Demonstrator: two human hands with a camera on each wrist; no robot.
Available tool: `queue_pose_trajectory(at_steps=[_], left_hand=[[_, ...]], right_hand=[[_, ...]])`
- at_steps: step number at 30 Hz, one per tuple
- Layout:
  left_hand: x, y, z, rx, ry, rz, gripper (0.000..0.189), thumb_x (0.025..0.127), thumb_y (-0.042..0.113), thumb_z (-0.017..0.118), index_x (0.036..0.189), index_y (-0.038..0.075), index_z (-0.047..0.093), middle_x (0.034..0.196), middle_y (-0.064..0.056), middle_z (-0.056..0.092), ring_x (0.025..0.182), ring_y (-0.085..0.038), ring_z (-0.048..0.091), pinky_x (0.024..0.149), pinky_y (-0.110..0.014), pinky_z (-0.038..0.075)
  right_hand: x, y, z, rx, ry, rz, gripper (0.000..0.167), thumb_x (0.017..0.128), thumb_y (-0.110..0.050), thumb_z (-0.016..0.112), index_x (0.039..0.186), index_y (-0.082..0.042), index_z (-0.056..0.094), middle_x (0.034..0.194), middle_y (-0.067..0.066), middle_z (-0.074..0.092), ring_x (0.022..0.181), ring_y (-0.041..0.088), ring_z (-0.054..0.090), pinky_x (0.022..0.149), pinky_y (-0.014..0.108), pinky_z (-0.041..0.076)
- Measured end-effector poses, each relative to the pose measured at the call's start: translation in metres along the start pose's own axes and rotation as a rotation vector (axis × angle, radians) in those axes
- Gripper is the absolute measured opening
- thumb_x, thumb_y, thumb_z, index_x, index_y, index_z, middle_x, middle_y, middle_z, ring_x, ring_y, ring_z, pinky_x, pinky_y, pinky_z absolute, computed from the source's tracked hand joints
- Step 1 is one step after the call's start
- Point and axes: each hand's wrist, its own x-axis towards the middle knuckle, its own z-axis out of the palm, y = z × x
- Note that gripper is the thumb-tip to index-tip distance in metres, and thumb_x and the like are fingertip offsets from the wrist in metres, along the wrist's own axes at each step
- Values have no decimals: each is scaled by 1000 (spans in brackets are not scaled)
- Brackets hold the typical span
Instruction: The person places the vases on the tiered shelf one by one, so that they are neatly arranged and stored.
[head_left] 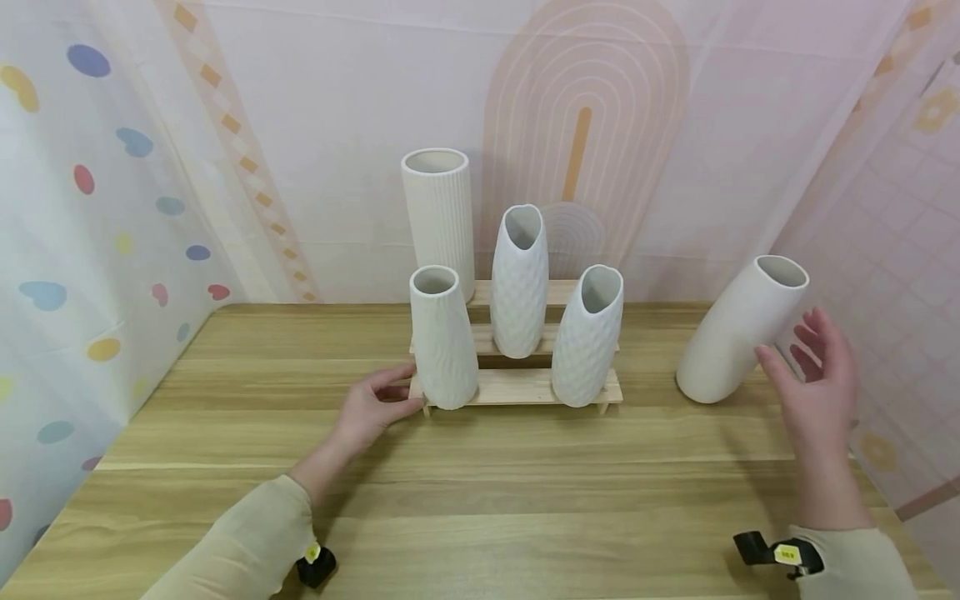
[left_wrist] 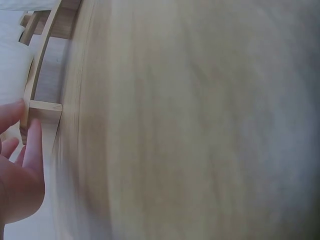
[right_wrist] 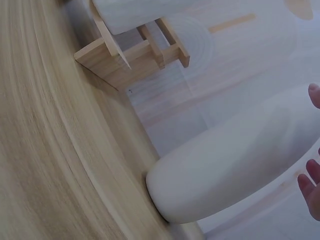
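Observation:
A three-tier wooden stand (head_left: 517,387) holds several white vases. My left hand (head_left: 378,408) grips the left end of its lowest tier, thumb in front and fingers behind; in the left wrist view the fingers (left_wrist: 34,150) reach round the tier's end. Nearest to this hand is a textured white vase (head_left: 444,342) on the lowest tier. On the right of the table stands a smooth white vase (head_left: 731,342), apart from the stand. My right hand (head_left: 821,383) is at its right side, fingers spread and loosely curved, thumb tip right at the vase's wall.
On the stand are also a tall ribbed vase (head_left: 441,217) at the back, a dimpled vase (head_left: 519,283) on the middle tier and another dimpled vase (head_left: 588,342) at the lower right. A printed curtain (head_left: 360,125) hangs behind the wooden table (head_left: 525,517).

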Motion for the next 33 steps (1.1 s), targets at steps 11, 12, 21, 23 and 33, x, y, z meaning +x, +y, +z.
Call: queue_pose_trajectory(at_steps=[11, 12, 21, 23, 33], left_hand=[[1, -2, 0, 20, 10, -17, 52, 82, 5, 81, 130, -3, 63, 129, -22, 59, 102, -31, 63, 77, -19, 52], [1, -2, -1, 20, 10, -19, 52, 82, 6, 81, 130, -3, 63, 129, -22, 59, 103, -31, 62, 77, -19, 52], [2, -3, -1, 21, 5, -23, 53, 82, 7, 81, 130, -2, 62, 130, -21, 58, 103, -31, 62, 77, -20, 52], [3, -4, 0, 25, 5, -23, 53, 82, 6, 81, 130, -2, 63, 129, -21, 58, 102, -30, 63, 77, -20, 52], [1, -2, -2, 15, -7, -46, 53, 83, 7, 80, 132, -2, 61, 133, -21, 56, 103, -29, 61, 78, -20, 52]], right_hand=[[11, 5, 9, 109, -152, 52, 85, 80, 8, 74, 152, -23, 40, 149, 7, 42, 132, 20, 43, 105, 18, 37], [11, 6, 10, 110, -154, 54, 86, 80, 8, 74, 152, -24, 40, 148, 7, 42, 132, 20, 42, 107, 20, 36], [17, 14, 19, 29, -158, 71, 87, 80, 1, 77, 152, -27, 38, 139, 0, 48, 120, 16, 47, 97, 23, 39], [18, 16, 21, 24, -155, 79, 85, 79, 1, 78, 150, -27, 39, 134, -3, 49, 116, 13, 48, 91, 21, 40], [22, 23, 21, -115, -212, 64, 86, 82, -7, 79, 152, -23, 32, 127, -8, 46, 105, 6, 49, 82, 19, 42]])
